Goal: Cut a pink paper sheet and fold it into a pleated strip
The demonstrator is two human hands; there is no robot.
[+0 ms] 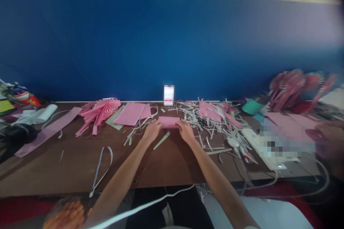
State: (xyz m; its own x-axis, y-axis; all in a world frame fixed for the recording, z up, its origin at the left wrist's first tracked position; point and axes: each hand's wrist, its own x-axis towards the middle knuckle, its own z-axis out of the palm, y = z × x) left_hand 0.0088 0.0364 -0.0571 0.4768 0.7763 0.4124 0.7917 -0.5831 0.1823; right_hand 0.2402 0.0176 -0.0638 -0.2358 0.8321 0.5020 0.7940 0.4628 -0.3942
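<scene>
A folded piece of pink paper (pixel 169 121) is held level just above or on the brown table, in the middle of the view. My left hand (pixel 153 130) grips its left end, fingers closed on the edge. At the opposite end, my right hand (pixel 186 131) pinches the paper in the same way. My thumbs and fingertips are partly hidden by the paper and hands. Just below it lies a pale green paper strip (pixel 161 140). Flat pink sheets (pixel 130 113) lie to the left of my left hand.
Pleated pink paper fans (pixel 100 112) lie at left, beside a long pink strip (pixel 51 132). White paper shreds (pixel 193 118) heap right of centre. A phone (pixel 169 95) stands against the blue partition (pixel 161 43). At right are a white power strip (pixel 259 148) and another person's blurred hand (pixel 326 136).
</scene>
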